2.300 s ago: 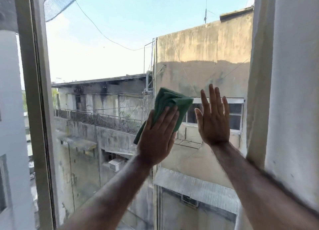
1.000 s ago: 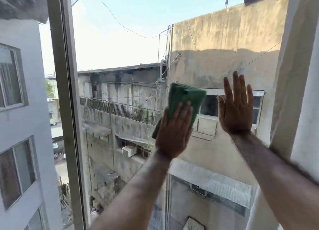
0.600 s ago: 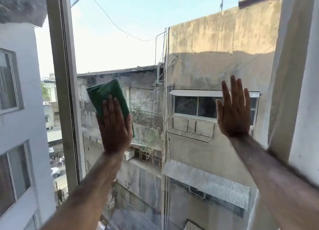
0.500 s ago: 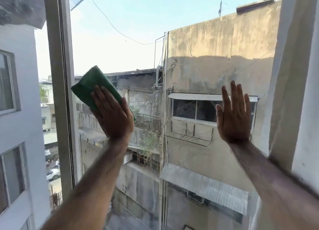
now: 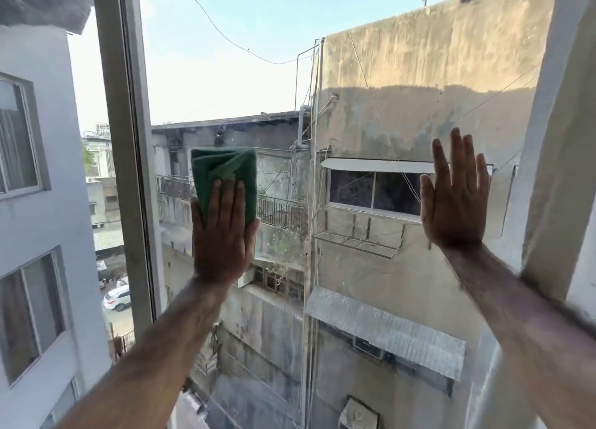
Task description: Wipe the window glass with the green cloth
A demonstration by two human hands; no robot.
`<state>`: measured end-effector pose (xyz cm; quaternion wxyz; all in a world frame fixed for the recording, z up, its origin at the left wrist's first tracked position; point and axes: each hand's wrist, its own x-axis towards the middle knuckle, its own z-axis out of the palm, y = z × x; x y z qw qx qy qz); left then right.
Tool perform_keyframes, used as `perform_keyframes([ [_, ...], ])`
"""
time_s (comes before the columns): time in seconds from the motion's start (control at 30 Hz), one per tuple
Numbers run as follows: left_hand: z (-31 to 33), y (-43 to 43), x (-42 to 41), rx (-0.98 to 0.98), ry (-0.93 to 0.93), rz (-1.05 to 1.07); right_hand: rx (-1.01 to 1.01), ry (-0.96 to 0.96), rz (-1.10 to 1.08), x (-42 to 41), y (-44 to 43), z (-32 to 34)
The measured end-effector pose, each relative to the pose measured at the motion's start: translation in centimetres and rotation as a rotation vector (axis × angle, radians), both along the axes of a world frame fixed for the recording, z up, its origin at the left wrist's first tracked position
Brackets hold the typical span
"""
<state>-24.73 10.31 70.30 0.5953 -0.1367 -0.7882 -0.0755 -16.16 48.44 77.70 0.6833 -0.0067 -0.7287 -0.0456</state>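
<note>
A broad pane of window glass (image 5: pixel 371 74) looks out on weathered concrete buildings (image 5: pixel 419 83) and pale sky, bounded by a grey window frame (image 5: pixel 129 138) on the left and a white wall (image 5: pixel 567 170) on the right. The person's left hand (image 5: pixel 222 232) lies flat, fingers extended, pressing a folded green cloth (image 5: pixel 225 174) against the glass just right of the frame. The right hand (image 5: pixel 454 196) is open, palm spread on the pane near the wall, well apart from the cloth.
</note>
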Motion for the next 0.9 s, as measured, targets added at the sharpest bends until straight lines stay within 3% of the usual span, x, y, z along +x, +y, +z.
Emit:
perform_keyframes([
  [0.13,11.8,3.7,-0.1,0.376,0.013,-0.013,0.003,0.008,-0.005,-0.1,0.1,0.0],
  [0.2,14.8,6.9,0.6,0.428,0.042,-0.027,0.007,0.015,-0.002,-0.3,0.2,-0.1],
  [0.27,13.8,9.9,1.1,0.26,0.129,-0.088,0.014,0.025,-0.002,-0.4,0.2,0.0],
  [0.33,9.4,11.4,1.4,-0.071,0.171,-0.158,0.019,0.026,-0.006,-0.4,0.2,0.1],
  [0.4,4.5,10.4,1.2,-0.26,0.156,-0.158,0.017,0.019,-0.001,-0.2,0.3,0.1],
  [0.5,-0.9,6.2,0.4,-0.288,0.1,-0.102,0.013,0.022,0.018,-0.2,0.3,0.0],
  [0.6,-2.3,1.4,0.4,-0.27,0.063,-0.033,0.025,0.026,0.015,-0.2,0.3,0.0],
  [0.67,0.1,-0.1,0.3,-0.181,0.043,-0.033,0.018,0.028,0.009,-0.1,0.2,0.1],
  [0.73,4.8,0.2,0.1,0.041,0.012,-0.04,0.019,0.031,0.008,0.0,0.0,0.1],
  [0.83,13.0,3.6,0.2,0.386,0.015,-0.04,0.017,0.04,0.003,-0.1,0.0,0.2],
  [0.9,16.3,7.3,0.9,0.472,0.039,-0.062,0.018,0.04,0.003,-0.2,0.0,0.1],
])
